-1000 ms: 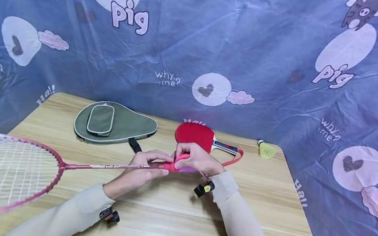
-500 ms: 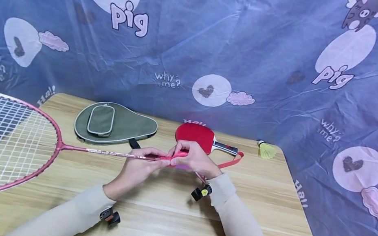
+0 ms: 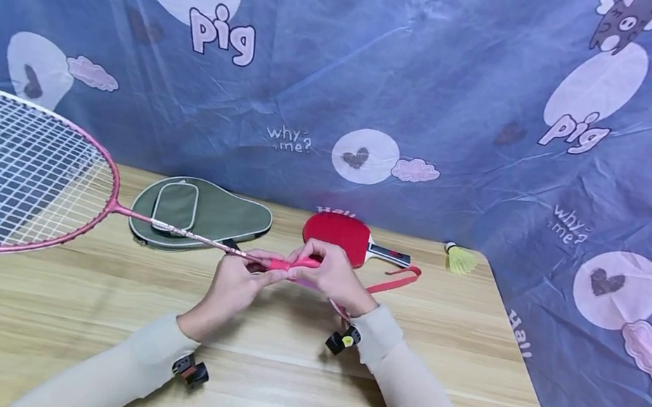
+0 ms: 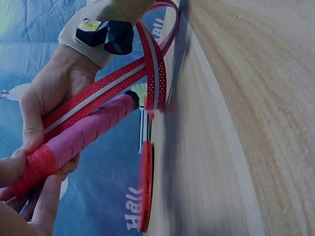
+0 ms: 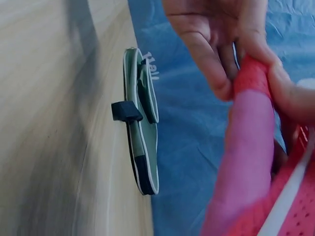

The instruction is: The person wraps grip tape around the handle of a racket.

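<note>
A badminton racket [image 3: 116, 188] is held slantwise above the table, its strung head raised at the left. My left hand [image 3: 236, 283] grips it where shaft and handle meet, fingers curled round the cone. The handle [image 4: 91, 130] is purple, with red perforated grip tape wound round its upper end. My right hand [image 3: 334, 279] pinches the red tape against the handle just beside the left fingers. The loose grip tape [image 4: 103, 93], with a pale stripe, runs back along the handle and loops down towards the tabletop. The handle's butt end is dark.
A red table tennis bat [image 3: 337, 234] lies behind the right hand. The green bat case [image 3: 228, 213] is at the back left, partly behind the racket shaft. A yellow shuttlecock [image 3: 459, 259] sits at the back right corner. Blue printed cloth [image 3: 321, 74] hangs behind the wooden table [image 3: 297, 384].
The racket head has swung upward at the left and the racket has turned about its handle. Both hands have shifted slightly left and up. The loose tape's tail has moved near the bat's handle.
</note>
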{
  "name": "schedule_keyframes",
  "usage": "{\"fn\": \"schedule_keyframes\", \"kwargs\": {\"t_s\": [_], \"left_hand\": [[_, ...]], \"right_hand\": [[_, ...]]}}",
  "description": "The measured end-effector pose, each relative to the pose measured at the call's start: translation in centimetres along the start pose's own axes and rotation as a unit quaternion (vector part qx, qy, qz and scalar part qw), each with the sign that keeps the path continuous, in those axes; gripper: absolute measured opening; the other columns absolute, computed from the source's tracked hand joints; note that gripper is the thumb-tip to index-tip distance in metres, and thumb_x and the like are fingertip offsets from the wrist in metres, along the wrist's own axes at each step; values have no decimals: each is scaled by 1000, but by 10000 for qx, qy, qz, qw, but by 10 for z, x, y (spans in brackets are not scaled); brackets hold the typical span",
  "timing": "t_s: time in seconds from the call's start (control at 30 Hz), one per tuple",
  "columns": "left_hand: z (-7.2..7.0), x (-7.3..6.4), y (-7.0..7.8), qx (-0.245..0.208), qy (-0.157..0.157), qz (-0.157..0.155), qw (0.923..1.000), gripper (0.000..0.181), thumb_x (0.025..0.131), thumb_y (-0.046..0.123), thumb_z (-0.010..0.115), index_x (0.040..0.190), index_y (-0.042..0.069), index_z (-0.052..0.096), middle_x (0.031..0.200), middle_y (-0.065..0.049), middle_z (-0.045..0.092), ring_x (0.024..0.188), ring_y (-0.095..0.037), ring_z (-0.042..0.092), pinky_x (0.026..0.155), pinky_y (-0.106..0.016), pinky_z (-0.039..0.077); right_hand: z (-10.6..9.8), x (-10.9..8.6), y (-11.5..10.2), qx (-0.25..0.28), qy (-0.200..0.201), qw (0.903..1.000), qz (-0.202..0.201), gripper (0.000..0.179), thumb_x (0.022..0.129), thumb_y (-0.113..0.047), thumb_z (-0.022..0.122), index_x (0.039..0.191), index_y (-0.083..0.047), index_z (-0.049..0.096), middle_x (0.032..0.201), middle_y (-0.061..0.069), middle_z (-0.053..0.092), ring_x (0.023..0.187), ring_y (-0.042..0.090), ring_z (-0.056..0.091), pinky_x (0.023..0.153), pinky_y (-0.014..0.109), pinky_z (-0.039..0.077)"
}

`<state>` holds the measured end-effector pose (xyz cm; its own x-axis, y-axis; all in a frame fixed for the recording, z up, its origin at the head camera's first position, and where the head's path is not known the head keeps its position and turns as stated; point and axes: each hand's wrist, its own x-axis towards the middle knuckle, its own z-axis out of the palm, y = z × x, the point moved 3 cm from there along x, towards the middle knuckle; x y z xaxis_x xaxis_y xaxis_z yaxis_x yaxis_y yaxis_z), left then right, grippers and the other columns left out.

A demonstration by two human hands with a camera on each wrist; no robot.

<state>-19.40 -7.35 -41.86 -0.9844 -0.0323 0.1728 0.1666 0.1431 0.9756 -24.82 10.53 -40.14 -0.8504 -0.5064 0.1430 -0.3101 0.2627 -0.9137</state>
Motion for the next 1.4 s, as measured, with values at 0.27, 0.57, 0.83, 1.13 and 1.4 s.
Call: {"fn": "schedule_keyframes", "kwargs": {"t_s": [0.27, 0.57, 0.83, 1.13, 1.4], "left_hand": [[3, -2, -3, 179, -585, -191, 9979, 25, 82, 6, 81, 107, 8, 78, 104, -10, 79, 97, -17, 74, 87, -21, 57], [5, 2, -7, -121, -799, -113, 9967, 30, 82, -1, 77, 112, 3, 74, 105, -16, 77, 91, -12, 70, 84, -22, 56], [8, 8, -12, -412, -1063, -315, 9930, 35, 80, -5, 72, 115, 0, 72, 111, -16, 76, 97, -11, 69, 91, -23, 52], [13, 8, -12, -260, -833, -402, 9954, 35, 86, 11, 79, 116, -2, 69, 111, -18, 72, 91, -10, 65, 79, -19, 54], [10, 11, -18, -336, -529, -757, 9952, 24, 89, 10, 77, 109, -2, 73, 104, -17, 76, 78, -15, 74, 76, -33, 63]], "right_hand": [[-11, -2, 12, -146, -561, 9980, 268, 13, 84, -16, 82, 86, -11, 70, 99, 3, 77, 98, 19, 69, 89, 28, 53], [-13, 0, 20, 219, -719, 9968, 282, 11, 87, -12, 78, 93, -5, 70, 96, 2, 76, 95, 15, 65, 81, 23, 49], [-8, -4, 27, 1114, -928, 9876, 608, 14, 88, -6, 74, 91, 3, 63, 78, -7, 69, 74, 8, 51, 67, 19, 44], [1, -10, 22, 1001, -36, 9922, 735, 11, 86, 0, 75, 89, 0, 64, 80, -6, 65, 81, 11, 54, 70, 19, 48], [12, -10, 22, 800, 232, 9932, 819, 13, 86, -7, 77, 92, 0, 67, 86, -4, 70, 87, 12, 61, 80, 22, 52]]}}
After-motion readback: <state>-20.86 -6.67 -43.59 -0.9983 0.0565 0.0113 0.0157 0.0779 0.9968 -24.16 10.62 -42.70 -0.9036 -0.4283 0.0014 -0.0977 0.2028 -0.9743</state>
